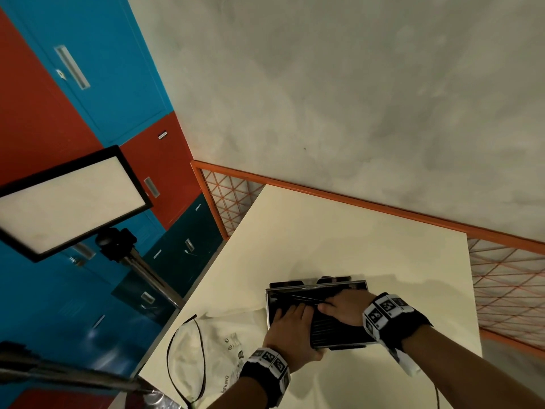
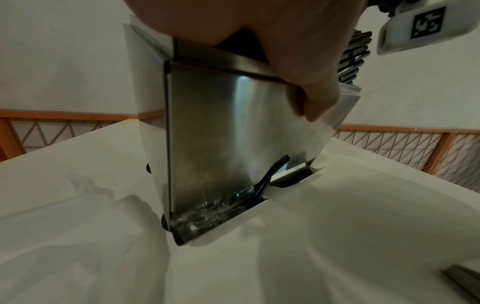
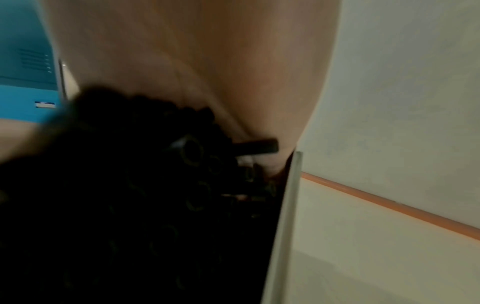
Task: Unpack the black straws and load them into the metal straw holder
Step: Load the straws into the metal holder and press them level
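The metal straw holder (image 1: 272,302) lies open-topped on the cream table (image 1: 324,231), and in the left wrist view its shiny side wall (image 2: 221,133) fills the middle. Black straws (image 1: 333,330) lie packed inside it. My left hand (image 1: 290,329) grips the holder's near-left edge, its thumb (image 2: 311,98) curled on the outer wall. My right hand (image 1: 345,308) is curled over the top of the straw bundle. The right wrist view shows the straws' open ends (image 3: 192,154) under my palm, beside the holder's metal edge (image 3: 288,205). The fingertips of both hands are hidden.
A crumpled clear plastic bag (image 1: 212,349) with a black strip lies on the table left of the holder. A light panel (image 1: 70,202) on a stand rises at the left. An orange mesh fence (image 1: 501,290) borders the table's far and right sides.
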`<state>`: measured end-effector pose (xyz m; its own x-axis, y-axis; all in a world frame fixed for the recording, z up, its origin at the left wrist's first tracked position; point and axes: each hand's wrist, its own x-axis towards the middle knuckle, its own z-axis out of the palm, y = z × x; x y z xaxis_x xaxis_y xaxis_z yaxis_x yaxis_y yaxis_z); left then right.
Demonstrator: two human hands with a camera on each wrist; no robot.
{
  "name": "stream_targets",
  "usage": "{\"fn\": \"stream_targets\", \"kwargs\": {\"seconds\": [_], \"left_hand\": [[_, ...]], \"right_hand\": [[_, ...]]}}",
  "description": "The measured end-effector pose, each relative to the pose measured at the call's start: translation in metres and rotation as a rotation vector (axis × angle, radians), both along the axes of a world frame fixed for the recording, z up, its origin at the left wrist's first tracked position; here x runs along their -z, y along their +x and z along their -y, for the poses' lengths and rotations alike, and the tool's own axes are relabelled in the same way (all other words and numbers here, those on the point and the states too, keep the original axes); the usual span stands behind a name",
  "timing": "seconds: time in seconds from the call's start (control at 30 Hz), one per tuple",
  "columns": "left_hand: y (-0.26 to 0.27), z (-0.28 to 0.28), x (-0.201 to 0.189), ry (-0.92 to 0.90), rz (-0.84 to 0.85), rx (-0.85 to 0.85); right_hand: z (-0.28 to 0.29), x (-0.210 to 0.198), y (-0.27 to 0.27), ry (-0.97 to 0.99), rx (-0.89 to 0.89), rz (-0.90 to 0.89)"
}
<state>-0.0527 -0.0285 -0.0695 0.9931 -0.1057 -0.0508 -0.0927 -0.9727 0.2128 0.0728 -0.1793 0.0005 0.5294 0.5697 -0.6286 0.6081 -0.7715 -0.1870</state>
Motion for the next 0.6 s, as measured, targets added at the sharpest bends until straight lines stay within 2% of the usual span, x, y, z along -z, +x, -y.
{"fn": "stream_targets", "kwargs": {"seconds": [0.23, 0.33, 0.6], "left_hand": [[-0.003, 0.002, -0.001, -0.075, -0.092, -0.003], [-0.004, 0.001, 0.002, -0.077, -0.095, -0.009], [-0.007, 0.004, 0.003, -0.06, -0.097, -0.013]], "right_hand": [[-0.01, 0.007, -0.001, 0.044, -0.013, -0.018], [-0.007, 0.008, 0.003, 0.069, -0.026, -0.069], [-0.001, 0.009, -0.001, 0.107, -0.076, -0.035]]}}
